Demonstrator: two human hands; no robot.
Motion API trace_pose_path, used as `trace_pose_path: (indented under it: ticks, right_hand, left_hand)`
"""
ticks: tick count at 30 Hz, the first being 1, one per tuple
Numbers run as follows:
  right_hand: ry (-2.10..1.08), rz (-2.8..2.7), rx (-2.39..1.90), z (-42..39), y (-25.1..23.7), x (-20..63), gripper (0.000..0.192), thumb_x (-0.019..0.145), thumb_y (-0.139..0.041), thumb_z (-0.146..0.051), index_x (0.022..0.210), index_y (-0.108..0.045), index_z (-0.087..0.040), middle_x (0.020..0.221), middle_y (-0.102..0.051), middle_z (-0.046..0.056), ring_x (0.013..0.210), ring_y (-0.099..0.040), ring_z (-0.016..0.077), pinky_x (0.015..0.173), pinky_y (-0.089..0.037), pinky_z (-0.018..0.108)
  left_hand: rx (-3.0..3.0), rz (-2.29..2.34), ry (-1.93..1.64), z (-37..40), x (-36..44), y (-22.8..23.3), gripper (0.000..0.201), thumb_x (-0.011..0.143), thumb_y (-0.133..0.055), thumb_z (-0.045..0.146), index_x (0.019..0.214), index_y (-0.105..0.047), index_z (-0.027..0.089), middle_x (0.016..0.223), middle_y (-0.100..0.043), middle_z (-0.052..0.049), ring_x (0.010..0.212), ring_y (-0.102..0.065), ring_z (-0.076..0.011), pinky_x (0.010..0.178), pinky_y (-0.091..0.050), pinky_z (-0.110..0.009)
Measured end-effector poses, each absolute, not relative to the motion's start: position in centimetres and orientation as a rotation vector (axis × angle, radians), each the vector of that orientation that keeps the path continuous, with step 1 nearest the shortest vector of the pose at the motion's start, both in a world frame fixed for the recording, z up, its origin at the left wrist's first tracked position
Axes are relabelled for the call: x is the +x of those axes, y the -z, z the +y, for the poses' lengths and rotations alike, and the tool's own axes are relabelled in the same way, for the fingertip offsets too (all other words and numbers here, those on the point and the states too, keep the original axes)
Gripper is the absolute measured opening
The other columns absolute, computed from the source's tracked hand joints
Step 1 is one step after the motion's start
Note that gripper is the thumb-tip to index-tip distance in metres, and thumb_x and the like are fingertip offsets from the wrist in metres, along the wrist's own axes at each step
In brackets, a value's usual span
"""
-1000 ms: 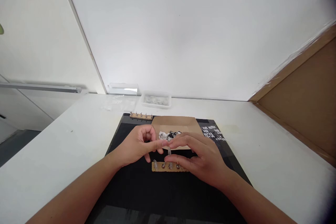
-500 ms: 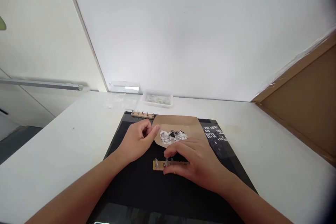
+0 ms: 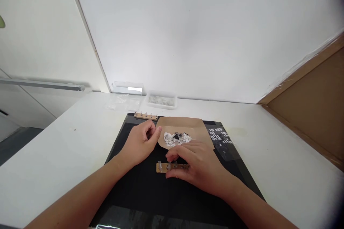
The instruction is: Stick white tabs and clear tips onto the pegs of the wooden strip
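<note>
Our right hand point(image 3: 197, 166) rests on small brown cardboard strip studded with clear pegs point(image 3: 164, 167) on black mat point(image 3: 139, 189), fingers pinched on strip. Our left hand point(image 3: 139, 143), at 11 o'clock of strip, fingers loosely curled, tips at edge of brown paper sheet point(image 3: 188, 128) bearing white and black bits point(image 3: 177, 138). Second pegged strip point(image 3: 146, 116) at 12 o'clock.

Lay flat on black mat point(image 3: 139, 189): short brown strip point(image 3: 161, 168) with upright clear pegs point(image 3: 160, 165), right end covered.

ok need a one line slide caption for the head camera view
Right hand on a small brown pegged strip, left hand beside a brown paper sheet of small white pieces.
</note>
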State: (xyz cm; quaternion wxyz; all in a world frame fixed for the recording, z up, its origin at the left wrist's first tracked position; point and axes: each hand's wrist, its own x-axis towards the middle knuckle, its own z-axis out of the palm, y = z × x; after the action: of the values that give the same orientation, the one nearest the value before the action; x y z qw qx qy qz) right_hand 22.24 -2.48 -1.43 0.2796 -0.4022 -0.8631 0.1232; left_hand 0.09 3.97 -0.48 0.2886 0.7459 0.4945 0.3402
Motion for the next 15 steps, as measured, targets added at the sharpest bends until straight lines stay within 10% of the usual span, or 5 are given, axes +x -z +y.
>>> trace_pose_path:
  ticks: [15]
  right_hand:
    - [-0.43, -2.245, -1.219, -2.76, 1.13, 21.92, 0.052, 0.074, -0.099, -0.039, 0.093, -0.052, -0.025, 0.092, -0.08, -0.007, 0.078, -0.072, 0.0186, 0.072, -0.045, 0.033]
  left_hand:
    - [2.036, 1.351, -0.915, 3.75, 0.17, 0.3, 0.038, 0.102, -0.051, 0.038, 0.07, -0.039, 0.022, 0.063, -0.045, 0.004, 0.058, -0.04, -0.0141, 0.059, -0.03, -0.029]
